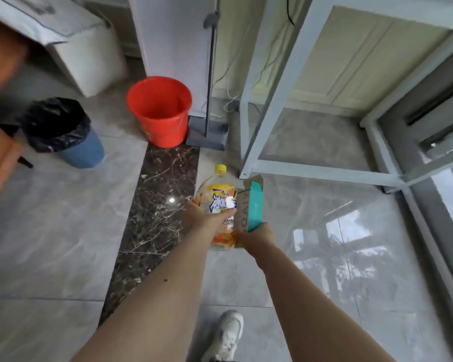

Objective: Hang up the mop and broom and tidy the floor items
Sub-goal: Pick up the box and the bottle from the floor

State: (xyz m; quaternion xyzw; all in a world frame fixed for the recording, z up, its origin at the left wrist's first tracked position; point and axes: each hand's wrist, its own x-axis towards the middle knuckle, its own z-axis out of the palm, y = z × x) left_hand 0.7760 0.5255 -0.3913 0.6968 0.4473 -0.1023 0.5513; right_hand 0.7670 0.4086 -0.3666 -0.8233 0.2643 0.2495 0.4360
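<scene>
Hands full: left hand (204,215) grips bottle (220,199), right hand (259,236) apparently pinches box (254,202); either could slip.

Glossy polished floor (63,244) tiles; clear plastic bottle (220,202); matt cardboard box (249,205); smooth red plastic bucket (162,126).

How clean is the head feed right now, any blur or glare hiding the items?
Head view: motion blur smears the left edge and the bottle label; window glare washes the floor tiles at right; wide-angle bending curves the white frame.
</scene>
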